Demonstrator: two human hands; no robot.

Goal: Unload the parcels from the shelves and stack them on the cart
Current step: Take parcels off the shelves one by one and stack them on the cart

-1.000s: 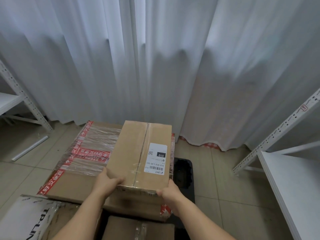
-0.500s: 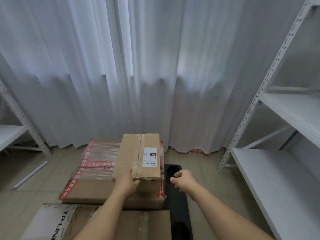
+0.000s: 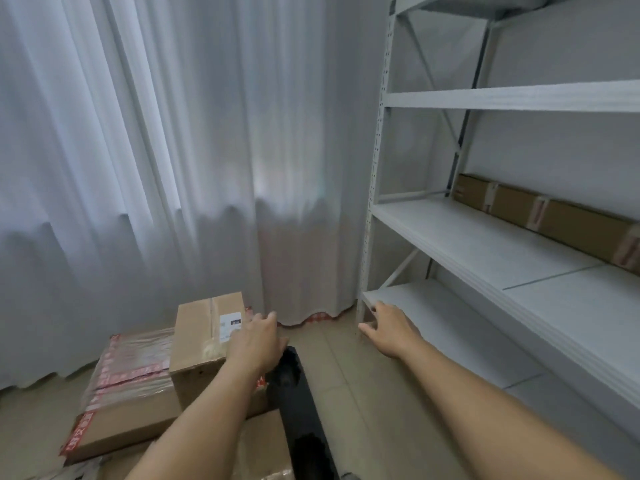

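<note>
small parcel (image 3: 207, 337) flat atop stack, long axis toward curtain, left hand (image 3: 256, 341) and right hand (image 3: 391, 330) released

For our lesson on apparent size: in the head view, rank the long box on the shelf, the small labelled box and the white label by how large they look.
1. Long box and small labelled box: look alike; distance differs, so unranked.
2. White label: smallest.

The left hand (image 3: 254, 341) hangs with loose fingers just right of a small cardboard box (image 3: 204, 344), which sits on a wider taped box (image 3: 128, 393). The right hand (image 3: 389, 329), fingers spread, holds nothing and reaches toward the white shelving (image 3: 485, 244). Above and beyond it, a long box (image 3: 554, 216) lies on a shelf. Between the hands runs the black cart edge (image 3: 298, 403).
</note>
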